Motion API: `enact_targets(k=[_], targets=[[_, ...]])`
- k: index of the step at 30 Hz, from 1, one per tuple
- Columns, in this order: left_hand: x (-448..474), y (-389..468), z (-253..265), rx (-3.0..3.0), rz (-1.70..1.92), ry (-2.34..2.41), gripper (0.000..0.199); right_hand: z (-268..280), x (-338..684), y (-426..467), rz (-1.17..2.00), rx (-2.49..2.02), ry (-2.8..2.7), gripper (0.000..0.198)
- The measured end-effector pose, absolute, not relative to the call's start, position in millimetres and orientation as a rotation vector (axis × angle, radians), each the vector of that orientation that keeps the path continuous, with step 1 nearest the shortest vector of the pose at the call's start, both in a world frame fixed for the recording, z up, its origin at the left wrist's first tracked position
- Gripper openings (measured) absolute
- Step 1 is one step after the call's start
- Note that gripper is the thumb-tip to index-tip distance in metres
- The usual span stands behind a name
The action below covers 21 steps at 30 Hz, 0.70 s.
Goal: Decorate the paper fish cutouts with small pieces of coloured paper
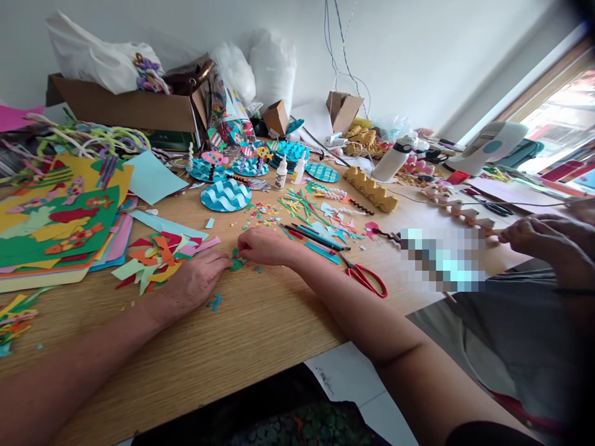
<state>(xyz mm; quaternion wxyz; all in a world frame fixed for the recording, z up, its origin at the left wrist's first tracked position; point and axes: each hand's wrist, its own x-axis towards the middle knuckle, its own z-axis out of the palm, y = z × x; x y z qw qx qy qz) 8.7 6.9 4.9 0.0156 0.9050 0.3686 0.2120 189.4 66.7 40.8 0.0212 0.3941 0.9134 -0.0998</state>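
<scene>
A small green paper piece (238, 261) is at the table between my hands. My left hand (199, 282) has its fingers pressed together, with the tips on the piece's left edge. From the other side my right hand (264, 245) is closed, its curled fingers at the piece's right edge; its fingertips are partly hidden. Small blue paper scraps (214, 302) lie just below my left hand. Beside it is a heap of coloured paper offcuts (153, 260). Tiny coloured bits (266, 215) are scattered beyond my right hand.
Red-handled scissors (367, 280) and several pencils (316, 237) lie right of my right forearm. Two glue bottles (281, 173) stand behind, near blue wavy paper discs (225, 196). Stacked coloured sheets (60, 223) fill the left. Another person's hands (548, 238) hold an egg-carton strip (465, 214).
</scene>
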Motion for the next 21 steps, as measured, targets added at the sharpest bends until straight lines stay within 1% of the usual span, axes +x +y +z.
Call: enact_targets(k=[9,21], targets=[[8.5,6.3,3.6,2.84,0.699,1.135,0.033,41.4,188.4,67.7,-0.315,1.177,2.822,0.025],[8.9,7.1,2.2,2.855,0.701,1.131,0.032,38.2,187.3,68.8,-0.243,1.183,2.81,0.027]])
